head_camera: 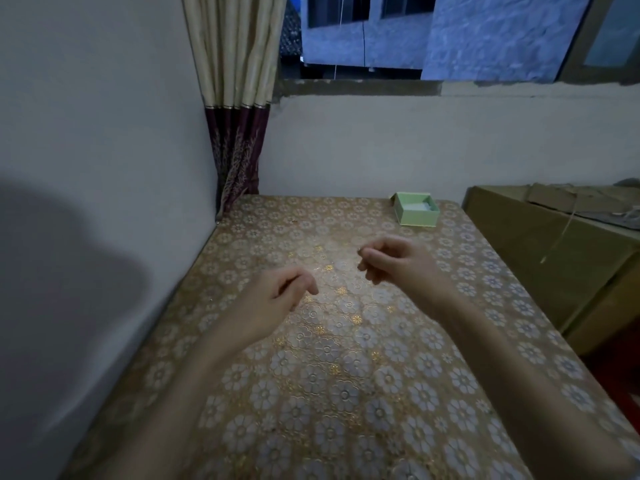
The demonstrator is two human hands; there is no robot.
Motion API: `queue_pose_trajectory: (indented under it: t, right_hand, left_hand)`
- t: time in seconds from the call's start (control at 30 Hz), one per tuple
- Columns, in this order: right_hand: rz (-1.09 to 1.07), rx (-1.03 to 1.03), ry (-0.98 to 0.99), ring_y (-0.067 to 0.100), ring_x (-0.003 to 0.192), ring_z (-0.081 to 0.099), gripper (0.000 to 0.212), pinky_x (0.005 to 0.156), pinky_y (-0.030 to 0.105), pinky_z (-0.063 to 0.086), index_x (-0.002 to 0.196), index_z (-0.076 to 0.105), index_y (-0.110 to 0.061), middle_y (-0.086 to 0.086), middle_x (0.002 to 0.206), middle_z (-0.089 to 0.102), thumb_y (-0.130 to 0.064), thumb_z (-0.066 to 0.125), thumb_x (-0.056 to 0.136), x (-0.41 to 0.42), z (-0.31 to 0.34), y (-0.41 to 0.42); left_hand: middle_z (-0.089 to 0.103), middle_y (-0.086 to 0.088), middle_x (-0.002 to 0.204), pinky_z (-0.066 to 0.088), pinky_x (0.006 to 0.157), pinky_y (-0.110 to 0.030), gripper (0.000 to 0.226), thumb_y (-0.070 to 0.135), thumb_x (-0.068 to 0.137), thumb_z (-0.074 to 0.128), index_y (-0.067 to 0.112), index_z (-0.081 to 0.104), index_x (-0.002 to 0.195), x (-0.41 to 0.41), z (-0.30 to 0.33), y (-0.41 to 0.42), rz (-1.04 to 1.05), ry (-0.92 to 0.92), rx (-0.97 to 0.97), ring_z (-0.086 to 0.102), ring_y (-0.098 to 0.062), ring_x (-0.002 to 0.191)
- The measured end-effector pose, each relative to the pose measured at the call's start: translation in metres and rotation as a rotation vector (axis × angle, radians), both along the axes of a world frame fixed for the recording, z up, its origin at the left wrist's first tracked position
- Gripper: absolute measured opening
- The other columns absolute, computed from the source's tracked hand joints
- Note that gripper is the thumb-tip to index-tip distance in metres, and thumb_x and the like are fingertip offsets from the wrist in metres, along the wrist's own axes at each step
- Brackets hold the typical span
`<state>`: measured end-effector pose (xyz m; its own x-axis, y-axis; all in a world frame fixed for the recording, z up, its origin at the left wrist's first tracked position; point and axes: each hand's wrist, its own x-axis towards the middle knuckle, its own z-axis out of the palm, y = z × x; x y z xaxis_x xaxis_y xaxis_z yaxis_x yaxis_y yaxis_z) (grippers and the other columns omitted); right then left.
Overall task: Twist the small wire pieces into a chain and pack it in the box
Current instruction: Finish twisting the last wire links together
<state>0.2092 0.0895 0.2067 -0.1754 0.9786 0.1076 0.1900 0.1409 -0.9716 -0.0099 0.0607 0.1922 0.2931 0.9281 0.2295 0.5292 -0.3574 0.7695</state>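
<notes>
Your right hand [388, 259] fingers pinch a tiny wire piece [359, 250]; left hand [284, 289] curls loosely, holding nothing. Slip risk: it'd vanish on the patterned counter [346, 375], far from the box [415, 208].

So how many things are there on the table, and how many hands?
Green box: 1, open, at the table's far edge
Hands: 2, left and right
Small shiny bit at the right hand's fingertips: 1, too small to tell what
Total: 4
</notes>
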Motion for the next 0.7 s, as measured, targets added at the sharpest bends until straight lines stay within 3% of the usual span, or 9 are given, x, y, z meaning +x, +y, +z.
queue_pose_trajectory:
  t: [0.07,0.17,0.3,0.4,0.53,0.6,0.7]
  right_hand:
    - [-0.006,-0.213,0.191,0.012,0.065,0.06,0.009,0.063,0.021,0.052,0.089,0.062,-0.004,0.006,0.076,0.064,-0.006,0.053,0.09,-0.007,-0.025,-0.001]
    - [0.044,-0.463,0.438,0.015,0.068,0.061,0.009,0.062,0.022,0.051,0.095,0.057,0.0,0.009,0.079,0.062,-0.005,0.051,0.092,-0.027,-0.059,-0.002]
    - [0.123,-0.691,0.771,0.023,0.08,0.062,0.014,0.078,0.031,0.053,0.102,0.055,-0.004,0.009,0.075,0.062,-0.004,0.053,0.089,-0.072,-0.087,-0.009]
    - [0.125,-0.806,0.867,0.026,0.089,0.061,0.016,0.084,0.035,0.051,0.101,0.059,-0.004,0.011,0.084,0.064,-0.008,0.047,0.091,-0.103,-0.092,-0.014]
    - [0.13,-0.907,0.939,0.028,0.101,0.06,0.028,0.097,0.038,0.045,0.097,0.063,0.0,0.016,0.099,0.067,-0.021,0.045,0.096,-0.126,-0.096,-0.017]
    - [0.133,-0.954,1.066,0.032,0.109,0.058,0.035,0.101,0.041,0.042,0.099,0.062,0.006,0.023,0.106,0.066,-0.021,0.041,0.096,-0.133,-0.102,-0.017]
    - [0.106,-1.006,1.229,0.037,0.109,0.06,0.046,0.091,0.043,0.049,0.097,0.063,0.013,0.029,0.109,0.065,-0.022,0.033,0.099,-0.142,-0.111,-0.014]
  left_hand:
    - [0.063,-0.008,0.074,0.042,0.057,-0.028,0.023,0.029,0.095,0.046,0.031,0.065,0.082,-0.009,0.004,0.002,0.022,0.077,0.031,0.052,-0.021,0.061]
    - [0.063,0.004,0.08,0.037,0.06,-0.01,0.023,0.024,0.096,0.047,0.023,0.066,0.084,-0.013,0.013,0.005,-0.013,0.178,0.069,0.052,0.001,0.065]
    - [0.065,0.012,0.089,0.043,0.074,-0.016,0.025,0.025,0.097,0.046,0.025,0.065,0.081,-0.012,0.018,0.016,-0.012,0.183,0.096,0.057,0.0,0.085]
    - [0.067,0.012,0.097,0.048,0.083,-0.017,0.028,0.023,0.098,0.042,0.012,0.067,0.092,-0.014,0.015,0.021,-0.014,0.024,-0.015,0.061,0.002,0.091]
    - [0.071,-0.009,0.091,0.056,0.078,-0.025,0.029,0.015,0.099,0.04,-0.003,0.062,0.091,-0.023,0.006,0.02,-0.002,-0.269,-0.193,0.069,-0.016,0.087]
    - [0.07,-0.01,0.085,0.057,0.075,-0.027,0.028,0.014,0.099,0.04,0.0,0.061,0.086,-0.029,0.0,0.018,0.026,-0.341,-0.225,0.069,-0.019,0.083]
    - [0.068,-0.009,0.081,0.058,0.075,-0.029,0.028,0.014,0.099,0.042,0.005,0.061,0.081,-0.036,-0.01,0.017,0.06,-0.376,-0.247,0.069,-0.02,0.081]
